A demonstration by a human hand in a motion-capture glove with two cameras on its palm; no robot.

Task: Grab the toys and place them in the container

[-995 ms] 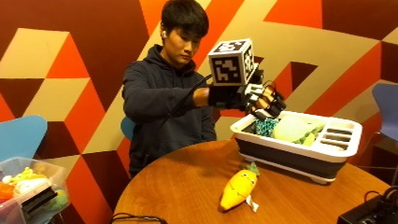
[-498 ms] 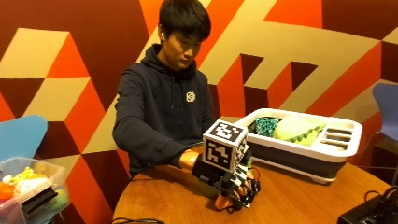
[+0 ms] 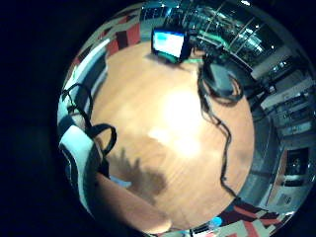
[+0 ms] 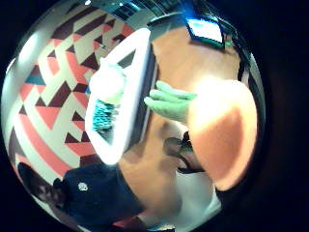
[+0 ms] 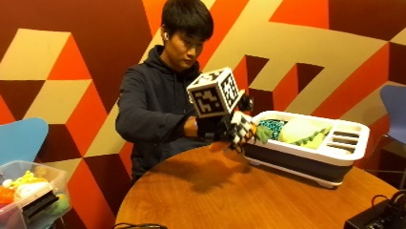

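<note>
Above the near edge of the round wooden table point(image 5: 254, 200), just beside the white container point(image 5: 342, 155), the gloved right hand point(image 5: 233, 128) is raised with its fingers curled round 1 toy, an orange carrot-shaped plush point(image 4: 222, 130) with a green leafy top point(image 4: 171, 102). In the outside view only an orange bit and the green tip point(image 5: 262, 133) show past the fingers, the green end pointing toward the container's near rim and seeming to overlap it, though whether it touches cannot be told. In the thumb-side palm view the toy fills much of the frame, its leaves reaching toward the container wall point(image 4: 140, 92). Inside the container lie a pale green and white plush point(image 5: 304, 131) and a teal patterned item point(image 5: 274, 127). The little-finger-side palm view looks down on bare tabletop point(image 3: 173, 123) with a black cable point(image 3: 222, 143) and a dark device with a lit screen point(image 3: 169, 43). A clear bin of other toys point(image 5: 28, 191) stands well apart, off the table.
</note>
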